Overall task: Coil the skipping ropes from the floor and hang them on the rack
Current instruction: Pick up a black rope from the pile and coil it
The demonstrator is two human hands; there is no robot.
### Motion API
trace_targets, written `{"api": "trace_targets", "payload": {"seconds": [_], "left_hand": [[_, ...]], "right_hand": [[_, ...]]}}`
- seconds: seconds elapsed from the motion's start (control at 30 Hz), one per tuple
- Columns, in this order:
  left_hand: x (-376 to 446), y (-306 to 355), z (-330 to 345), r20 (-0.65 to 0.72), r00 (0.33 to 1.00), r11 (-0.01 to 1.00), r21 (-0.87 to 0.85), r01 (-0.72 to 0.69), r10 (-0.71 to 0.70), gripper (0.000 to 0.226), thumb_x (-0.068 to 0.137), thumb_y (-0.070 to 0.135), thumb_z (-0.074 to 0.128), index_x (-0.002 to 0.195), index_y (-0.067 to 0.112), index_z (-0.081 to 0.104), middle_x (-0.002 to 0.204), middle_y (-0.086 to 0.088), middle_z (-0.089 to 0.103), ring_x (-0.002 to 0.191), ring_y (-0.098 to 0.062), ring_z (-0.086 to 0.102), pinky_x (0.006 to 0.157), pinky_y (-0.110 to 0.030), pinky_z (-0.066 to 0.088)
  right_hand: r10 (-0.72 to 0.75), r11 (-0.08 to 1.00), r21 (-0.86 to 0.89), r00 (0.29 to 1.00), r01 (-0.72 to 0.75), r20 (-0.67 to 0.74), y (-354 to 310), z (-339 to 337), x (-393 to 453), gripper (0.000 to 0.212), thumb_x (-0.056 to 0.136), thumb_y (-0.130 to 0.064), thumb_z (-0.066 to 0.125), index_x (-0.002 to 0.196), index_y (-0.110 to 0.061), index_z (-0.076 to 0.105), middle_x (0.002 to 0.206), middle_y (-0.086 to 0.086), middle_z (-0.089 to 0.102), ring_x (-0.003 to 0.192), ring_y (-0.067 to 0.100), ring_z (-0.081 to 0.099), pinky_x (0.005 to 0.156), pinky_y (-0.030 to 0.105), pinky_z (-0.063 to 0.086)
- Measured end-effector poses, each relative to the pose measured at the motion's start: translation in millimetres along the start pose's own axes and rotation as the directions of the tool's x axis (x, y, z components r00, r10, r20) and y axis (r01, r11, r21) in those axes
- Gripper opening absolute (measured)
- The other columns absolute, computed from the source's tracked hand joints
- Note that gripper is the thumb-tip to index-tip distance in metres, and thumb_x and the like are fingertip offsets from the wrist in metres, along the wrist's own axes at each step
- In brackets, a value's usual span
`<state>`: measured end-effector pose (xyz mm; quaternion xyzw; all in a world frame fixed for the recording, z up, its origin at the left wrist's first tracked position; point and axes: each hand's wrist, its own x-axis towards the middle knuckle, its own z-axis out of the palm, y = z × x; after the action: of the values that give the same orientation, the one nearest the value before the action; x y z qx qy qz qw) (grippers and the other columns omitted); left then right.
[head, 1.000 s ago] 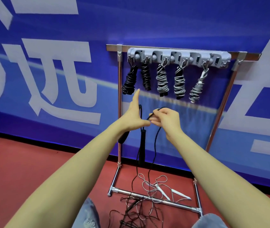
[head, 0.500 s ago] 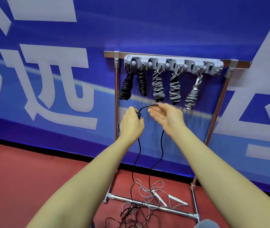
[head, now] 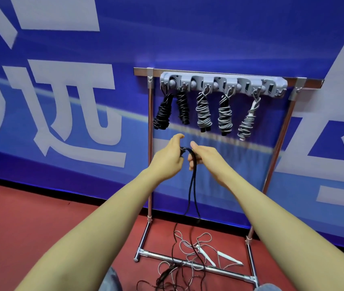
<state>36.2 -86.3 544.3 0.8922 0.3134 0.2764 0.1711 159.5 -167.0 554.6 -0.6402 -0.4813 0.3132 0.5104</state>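
Observation:
A black skipping rope (head: 193, 192) hangs in two strands from between my hands down to the floor. My left hand (head: 170, 155) grips its top end. Close beside it, my right hand (head: 201, 156) curls round the rope strands. Both hands are in front of the metal rack (head: 150, 143), below its grey hook bar (head: 223, 85). On the hooks hang two coiled black ropes (head: 162, 114) and three coiled grey ropes (head: 203, 112). A loose grey rope with white handles (head: 205, 252) lies on the floor at the rack's base.
The rack stands against a blue banner wall (head: 62, 101) on a red floor (head: 30, 217). Its base bar (head: 194, 263) crosses over the tangled ropes. My knees (head: 110, 280) show at the bottom edge.
My hands came together from a spread loop; the rope's loop between them has closed into two strands hanging side by side. The view tilted slightly, showing more floor.

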Motion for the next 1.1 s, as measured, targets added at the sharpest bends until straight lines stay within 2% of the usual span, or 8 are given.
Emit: {"api": "trace_targets", "payload": {"seconds": [0.17, 0.27, 0.33, 0.47, 0.6, 0.8, 0.93, 1.1], "left_hand": [[-8.2, -7.6, 6.8, -0.026, 0.998, 0.998, -0.036, 0.05, -0.051, 0.046, 0.091, 0.009, 0.042, 0.136, 0.014, 0.034, 0.123, -0.006, 0.053, 0.094, -0.028, 0.058, 0.073, -0.042, 0.05], [-7.1, -7.4, 11.5, -0.072, 0.977, 0.971, -0.148, 0.186, -0.198, 0.013, 0.092, 0.018, 0.043, 0.098, 0.013, 0.053, 0.091, -0.008, 0.062, 0.08, -0.03, 0.058, 0.066, -0.042, 0.049], [-5.0, -6.8, 13.6, -0.051, 0.964, 0.935, -0.263, 0.238, -0.26, 0.016, 0.091, 0.023, 0.045, 0.085, 0.012, 0.055, 0.076, -0.007, 0.061, 0.07, -0.028, 0.057, 0.061, -0.038, 0.047], [-2.9, -2.1, 12.6, -0.003, 0.957, 0.8, -0.549, 0.241, -0.291, 0.015, 0.088, 0.015, 0.051, 0.08, 0.013, 0.064, 0.061, 0.001, 0.056, 0.056, -0.018, 0.047, 0.059, -0.032, 0.04], [-0.9, 3.5, 12.0, -0.02, 0.956, 0.742, -0.635, 0.215, -0.294, 0.013, 0.088, 0.011, 0.054, 0.079, 0.007, 0.062, 0.056, 0.003, 0.043, 0.052, -0.015, 0.037, 0.054, -0.03, 0.033], [-0.2, 17.8, 10.7, 0.052, 0.932, 0.381, -0.903, 0.197, -0.359, 0.018, 0.076, 0.004, 0.05, 0.061, 0.01, 0.043, 0.048, 0.001, 0.027, 0.043, -0.014, 0.021, 0.046, -0.027, 0.022], [-2.3, 20.4, 12.4, 0.061, 0.927, 0.187, -0.972, 0.139, -0.37, 0.012, 0.07, 0.019, 0.054, 0.067, 0.009, 0.047, 0.047, 0.002, 0.031, 0.04, -0.013, 0.025, 0.043, -0.023, 0.026], [-2.1, 27.9, 18.3, -0.068, 0.87, 0.287, -0.954, 0.086, -0.489, 0.029, 0.079, 0.022, 0.074, 0.07, 0.01, 0.049, 0.045, 0.004, 0.033, 0.042, -0.014, 0.028, 0.044, -0.024, 0.03]], "right_hand": [[-0.095, 0.984, 0.158, 0.992, 0.081, 0.088, 4.4, 6.5, -2.5, 0.029, 0.099, -0.025, 0.049, 0.076, -0.007, 0.053, 0.061, 0.003, 0.056, 0.047, 0.015, 0.045, 0.059, 0.033, 0.052], [-0.154, 0.983, 0.108, 0.987, 0.147, 0.055, 2.4, 7.6, -2.2, 0.028, 0.097, -0.024, 0.053, 0.074, -0.008, 0.055, 0.059, 0.002, 0.051, 0.045, 0.013, 0.039, 0.053, 0.027, 0.048], [-0.181, 0.981, 0.068, 0.983, 0.179, 0.025, 0.6, 6.9, -1.2, 0.029, 0.097, -0.022, 0.054, 0.071, -0.008, 0.055, 0.057, 0.002, 0.048, 0.045, 0.013, 0.038, 0.052, 0.026, 0.047], [-0.184, 0.983, 0.022, 0.983, 0.184, -0.03, 2.1, 3.5, 0.3, 0.031, 0.095, -0.024, 0.056, 0.07, -0.007, 0.057, 0.056, 0.001, 0.047, 0.044, 0.01, 0.042, 0.056, 0.029, 0.05], [-0.168, 0.983, -0.091, 0.984, 0.162, -0.06, 6.0, 0.1, 0.8, 0.04, 0.096, -0.037, 0.052, 0.07, -0.007, 0.057, 0.056, 0.005, 0.05, 0.047, 0.015, 0.048, 0.059, 0.027, 0.046], [0.036, 0.991, -0.127, 0.994, -0.049, -0.103, 13.6, 8.7, 0.8, 0.059, 0.099, -0.05, 0.033, 0.061, -0.01, 0.054, 0.048, 0.0, 0.047, 0.047, 0.016, 0.047, 0.068, 0.031, 0.048], [0.1, 0.98, -0.142, 0.966, -0.137, -0.24, 13.1, 19.5, -0.5, 0.054, 0.1, -0.048, 0.032, 0.072, -0.007, 0.053, 0.055, -0.003, 0.047, 0.051, 0.017, 0.039, 0.055, 0.032, 0.042], [0.104, 0.968, -0.198, 0.966, -0.153, -0.235, 22.0, 26.7, -5.1, 0.048, 0.101, -0.045, 0.027, 0.085, -0.007, 0.052, 0.068, 0.005, 0.048, 0.059, 0.02, 0.038, 0.054, 0.03, 0.034]]}}
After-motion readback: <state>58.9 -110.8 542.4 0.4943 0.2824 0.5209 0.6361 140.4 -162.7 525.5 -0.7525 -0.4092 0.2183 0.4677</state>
